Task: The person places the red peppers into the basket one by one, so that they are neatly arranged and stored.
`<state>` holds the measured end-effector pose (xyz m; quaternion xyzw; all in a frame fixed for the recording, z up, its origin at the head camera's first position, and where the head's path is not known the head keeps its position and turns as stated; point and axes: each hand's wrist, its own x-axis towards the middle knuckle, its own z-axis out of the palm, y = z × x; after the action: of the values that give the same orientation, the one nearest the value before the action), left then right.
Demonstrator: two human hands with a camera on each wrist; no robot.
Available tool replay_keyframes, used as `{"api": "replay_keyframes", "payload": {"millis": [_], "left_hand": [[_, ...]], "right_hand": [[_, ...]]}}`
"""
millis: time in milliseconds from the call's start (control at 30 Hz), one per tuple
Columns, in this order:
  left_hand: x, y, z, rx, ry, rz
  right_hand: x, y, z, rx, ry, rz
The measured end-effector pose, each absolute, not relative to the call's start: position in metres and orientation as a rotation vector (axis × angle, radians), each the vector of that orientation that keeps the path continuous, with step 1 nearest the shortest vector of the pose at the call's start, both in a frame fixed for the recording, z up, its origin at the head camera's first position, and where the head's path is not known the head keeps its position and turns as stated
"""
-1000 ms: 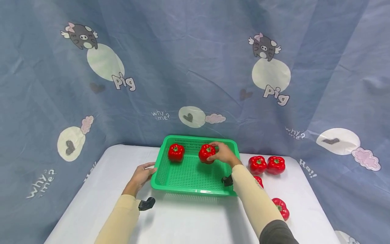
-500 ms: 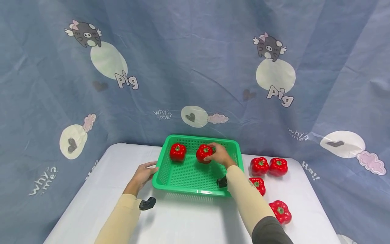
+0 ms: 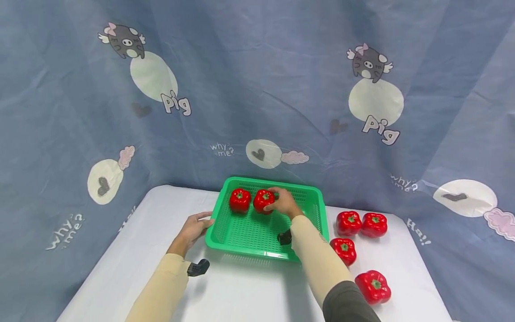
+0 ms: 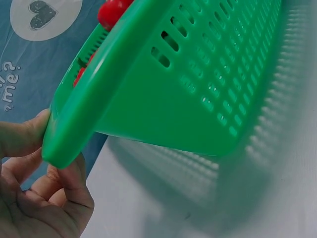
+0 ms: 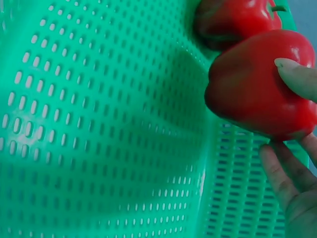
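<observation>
A green plastic basket point(image 3: 249, 251) with slotted walls sits at the back of the white table. My left hand point(image 3: 195, 228) pinches its left rim; in the left wrist view the thumb lies on one side of the rim point(image 4: 74, 129) and curled fingers on the other. Inside the basket, my right hand point(image 3: 283, 202) grips a red bell pepper point(image 3: 263, 201), thumb on one side and fingers on the other. Just left of it a second red bell pepper point(image 3: 239, 200) stands in the basket's back left part, close beside the held one.
Several red bell peppers lie on the table right of the basket: two at the back point(image 3: 348, 223), one point(image 3: 343, 251) beside the right forearm, one point(image 3: 373, 287) nearer the front. A blue printed cloth point(image 3: 257, 89) hangs behind the table point(image 3: 237, 295).
My right hand has carried its bell pepper leftward inside the basket, up close to the other pepper. My left hand keeps its hold on the rim. The head view has shifted slightly.
</observation>
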<state>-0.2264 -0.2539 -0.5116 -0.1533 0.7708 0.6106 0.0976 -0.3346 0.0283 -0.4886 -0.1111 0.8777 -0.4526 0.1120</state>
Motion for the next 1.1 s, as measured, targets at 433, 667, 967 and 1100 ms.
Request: {"api": "replay_keyframes", "payload": {"millis": [433,667,967,1100], "left_hand": [[-0.227,-0.254,-0.511,-0.452,2.294,1.815],[-0.227,-0.254,-0.508,-0.456,2.305,1.809],[-0.228,-0.253,-0.511,-0.457,2.310,1.808],[-0.228,-0.253,-0.511,-0.471,2.309,1.801]], "right_hand": [[-0.335,0.016,-0.505,-0.288,2.652,-1.264],[-0.336,0.012,-0.506,-0.281,2.667,-1.242],[-0.335,0.013,-0.510,-0.257,2.659,-1.282],[-0.335,0.013,-0.510,-0.255,2.651,-1.308]]}}
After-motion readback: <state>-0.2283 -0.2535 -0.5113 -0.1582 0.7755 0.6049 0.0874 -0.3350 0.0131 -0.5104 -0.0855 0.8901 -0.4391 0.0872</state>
